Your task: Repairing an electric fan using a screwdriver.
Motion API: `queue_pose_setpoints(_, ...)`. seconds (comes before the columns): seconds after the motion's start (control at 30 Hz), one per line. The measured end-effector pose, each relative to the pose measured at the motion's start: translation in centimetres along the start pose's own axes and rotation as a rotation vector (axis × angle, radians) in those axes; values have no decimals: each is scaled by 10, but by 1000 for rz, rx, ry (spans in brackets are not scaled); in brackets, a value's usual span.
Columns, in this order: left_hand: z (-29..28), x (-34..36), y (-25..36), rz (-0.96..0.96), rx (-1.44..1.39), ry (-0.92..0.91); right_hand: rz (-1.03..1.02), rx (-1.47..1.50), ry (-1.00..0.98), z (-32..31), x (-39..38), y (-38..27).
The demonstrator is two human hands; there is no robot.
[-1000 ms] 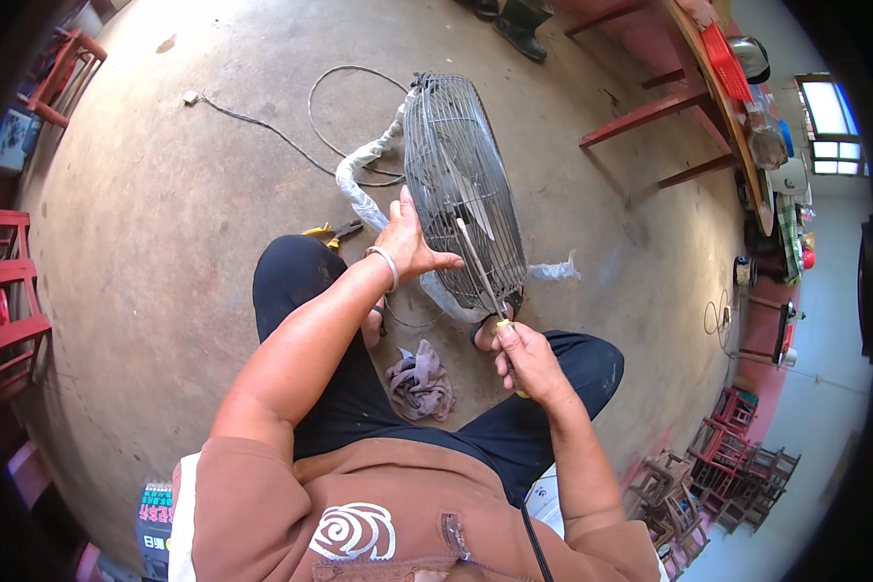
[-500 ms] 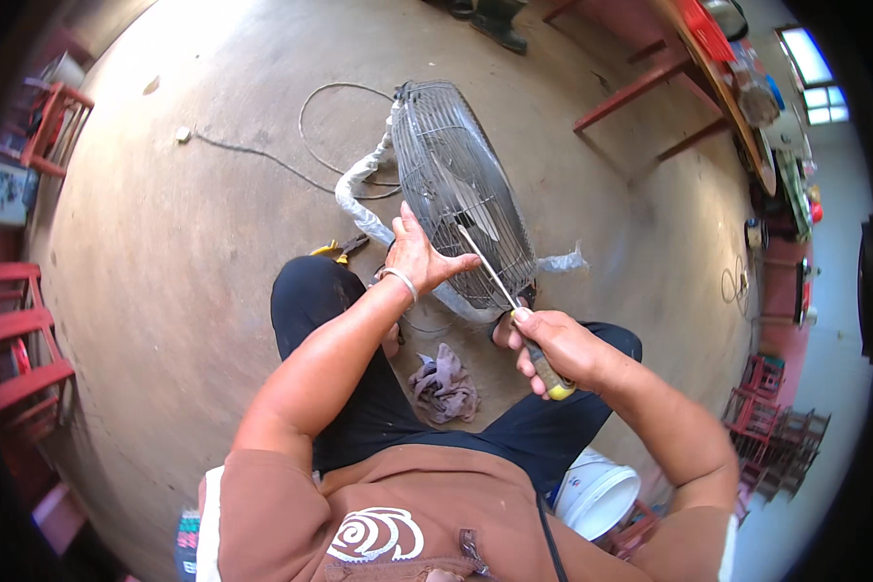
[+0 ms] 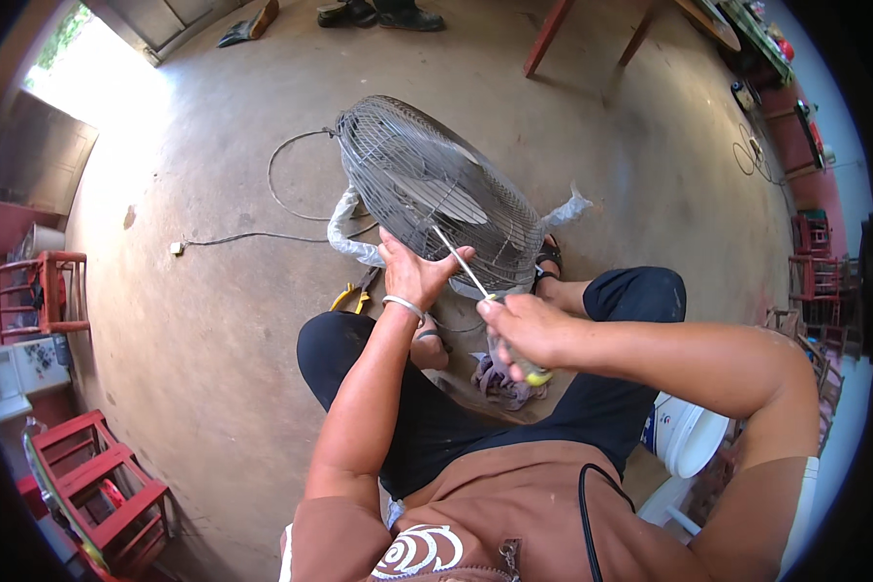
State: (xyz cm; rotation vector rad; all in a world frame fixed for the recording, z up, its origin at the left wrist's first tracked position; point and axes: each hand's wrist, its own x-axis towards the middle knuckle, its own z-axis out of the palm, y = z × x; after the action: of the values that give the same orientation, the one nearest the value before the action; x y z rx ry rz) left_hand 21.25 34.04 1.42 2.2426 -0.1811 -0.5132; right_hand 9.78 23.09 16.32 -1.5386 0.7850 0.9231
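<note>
An electric fan [image 3: 412, 165] with a dark wire cage and pale blades leans on the floor between my legs. Plastic-wrapped tubing [image 3: 341, 231] curves from its left side, and a wrapped end [image 3: 566, 209] sticks out right. My left hand [image 3: 415, 276] holds the cage's near edge, its thumb stretched toward the screwdriver shaft. In my right fist [image 3: 526, 330] is a long screwdriver [image 3: 464, 264] with a yellow-ended handle. Its shaft slants up-left to the cage; the tip's exact contact is hard to make out.
Yellow-handled pliers [image 3: 355, 293] lie beside my left knee, and a crumpled cloth [image 3: 504, 386] between my legs. The fan's cord ends in a plug [image 3: 177, 248] at left. A white bucket [image 3: 694, 438] stands by my right hip; a red chair [image 3: 107, 490] is at lower left.
The view has swung, so the room appears shifted. The fan now tilts further to the left at its top. Both hands keep their holds, and the screwdriver still points at the cage.
</note>
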Motion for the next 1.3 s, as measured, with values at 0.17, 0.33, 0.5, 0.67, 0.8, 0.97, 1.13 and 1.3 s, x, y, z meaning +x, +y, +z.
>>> queue_pose_setpoints(0.17, -6, -3, 3, 7, 2, -37, -76, -339, -21, -39, -3, -1)
queue_pose_setpoints(0.33, -8, -2, -1, 42, -16, -46, -169, -477, -110, -68, 5, 3)
queue_pose_setpoints(0.5, 3, 3, -12, 80, 52, 27, -286, -388, -189, -87, 37, 40)
queue_pose_setpoints(0.67, 2, 4, -9, 85, 17, -32, -323, -340, -245, -96, 55, 59)
queue_pose_setpoints(0.8, 1, 9, -12, 118, 33, -13, -509, -431, 84, -66, 40, 67)
queue_pose_setpoints(0.97, -1, 6, -5, 107, 11, -17, -412, -350, 20, -66, 28, 64)
queue_pose_setpoints(1.13, 2, 7, -7, 99, 27, -4, -222, 51, -267, -74, 26, 63)
queue_pose_setpoints(1.3, 2, 9, -5, 82, 48, -22, -221, 108, -252, -59, 25, 60)
